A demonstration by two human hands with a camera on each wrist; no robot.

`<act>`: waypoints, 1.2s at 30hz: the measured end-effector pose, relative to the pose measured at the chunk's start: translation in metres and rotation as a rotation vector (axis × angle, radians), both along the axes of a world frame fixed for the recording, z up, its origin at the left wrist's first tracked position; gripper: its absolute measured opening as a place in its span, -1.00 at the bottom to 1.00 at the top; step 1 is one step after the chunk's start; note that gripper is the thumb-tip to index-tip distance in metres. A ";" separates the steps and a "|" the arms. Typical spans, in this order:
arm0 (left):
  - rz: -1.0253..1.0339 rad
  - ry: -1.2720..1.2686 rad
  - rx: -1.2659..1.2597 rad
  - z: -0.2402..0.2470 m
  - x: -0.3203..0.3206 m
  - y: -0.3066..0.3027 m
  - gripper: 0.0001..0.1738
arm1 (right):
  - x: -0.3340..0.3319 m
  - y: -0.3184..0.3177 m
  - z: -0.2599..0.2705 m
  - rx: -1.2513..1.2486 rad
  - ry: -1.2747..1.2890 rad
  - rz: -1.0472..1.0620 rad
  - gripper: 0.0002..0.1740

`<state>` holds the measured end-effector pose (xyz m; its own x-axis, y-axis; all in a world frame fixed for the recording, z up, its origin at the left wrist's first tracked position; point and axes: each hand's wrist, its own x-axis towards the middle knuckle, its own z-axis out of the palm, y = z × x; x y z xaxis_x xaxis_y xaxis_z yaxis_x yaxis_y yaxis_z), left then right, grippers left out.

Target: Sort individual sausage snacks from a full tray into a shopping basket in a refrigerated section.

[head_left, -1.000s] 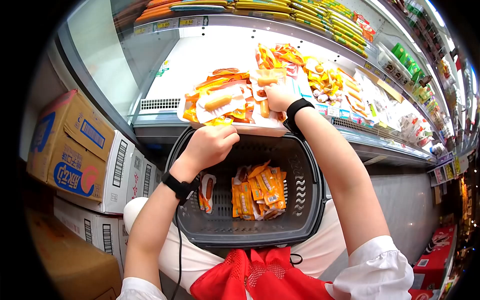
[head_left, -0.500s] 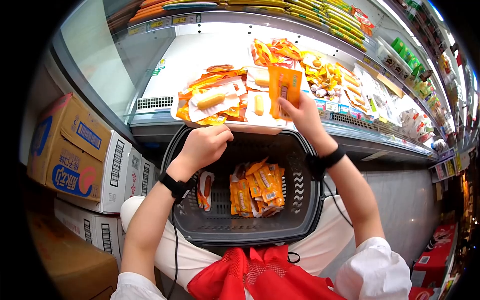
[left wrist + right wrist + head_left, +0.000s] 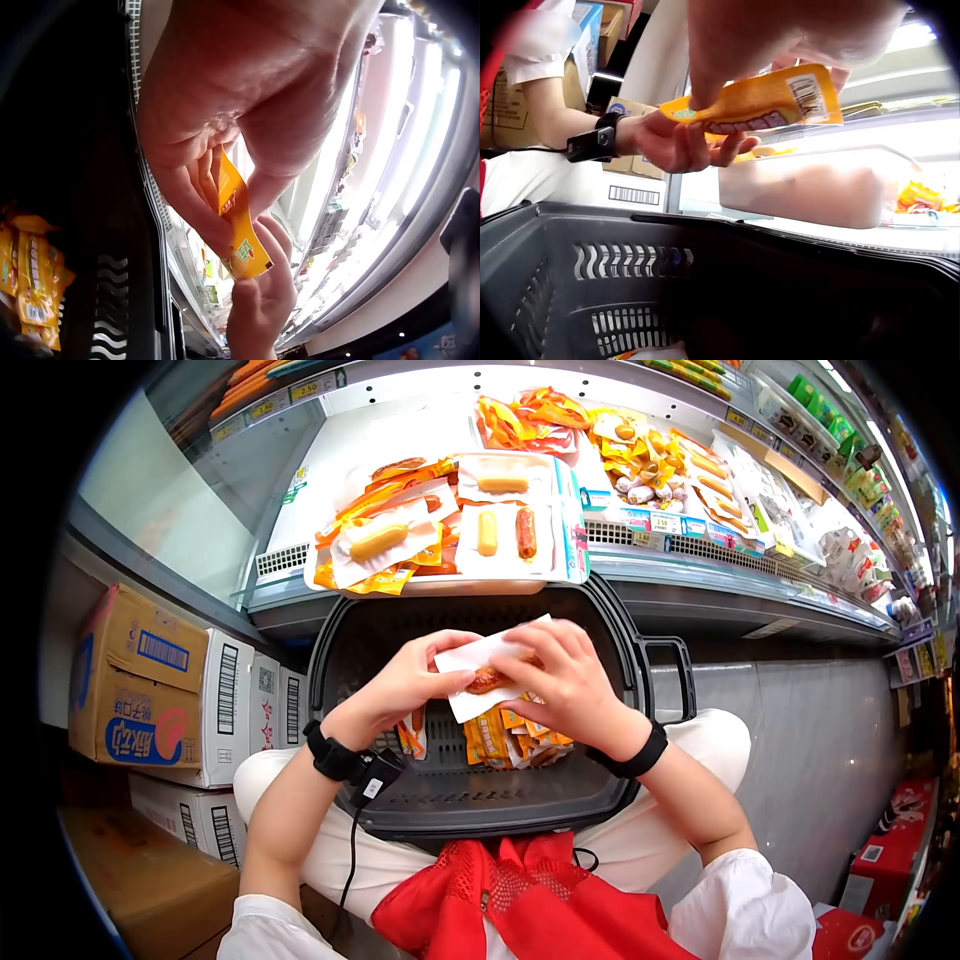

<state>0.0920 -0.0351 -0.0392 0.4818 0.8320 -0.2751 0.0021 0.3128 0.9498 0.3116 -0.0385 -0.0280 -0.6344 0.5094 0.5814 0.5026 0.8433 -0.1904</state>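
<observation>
Over the basket, my left hand (image 3: pixel 405 678) and right hand (image 3: pixel 578 682) hold one packaged sausage (image 3: pixel 486 679) between them. Its white side with the reddish-brown sausage faces up in the head view. The orange printed back of the packet shows in the left wrist view (image 3: pixel 241 225) and the right wrist view (image 3: pixel 757 103). Left thumb and fingers pinch one end; the right hand grips the other, its fingers covering part of the sausage. Below, the dark grey basket (image 3: pixel 430 825) contains a pile of orange packets (image 3: pixel 488 742) and a single sausage packet (image 3: pixel 413 740) at its left.
A white tray (image 3: pixel 480 587) of packaged sausages stands at the front of the chilled shelf, just beyond the basket. More snack packs (image 3: pixel 640 460) lie to its right. Cardboard boxes (image 3: pixel 145 670) are stacked at the left. The basket's handle (image 3: pixel 688 678) sticks out at right.
My right hand picked a sausage packet from the tray, raised it, and brought it back over the basket. The left hand left the tray's front edge and took hold of the same packet.
</observation>
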 end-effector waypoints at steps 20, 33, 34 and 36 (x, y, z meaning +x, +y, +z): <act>0.103 0.146 0.077 -0.013 -0.001 0.001 -0.71 | 0.015 0.021 -0.028 -1.206 0.145 -0.032 -0.77; 0.025 0.270 0.234 0.005 -0.013 0.003 -0.61 | 0.022 0.023 -0.028 -0.526 -0.377 -0.613 -0.79; 0.018 0.280 0.287 0.006 -0.014 0.004 -0.63 | 0.020 0.025 -0.020 -0.502 -0.159 -0.532 -0.80; 0.023 0.259 0.279 0.008 -0.017 0.006 -0.63 | 0.010 0.037 -0.001 -0.547 0.197 -0.427 -0.83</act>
<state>0.0753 -0.0290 -0.0316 0.4066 0.9017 -0.1469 0.2494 0.0451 0.9673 0.3220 -0.0018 -0.0291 -0.2242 0.9406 0.2550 0.6802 0.3384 -0.6502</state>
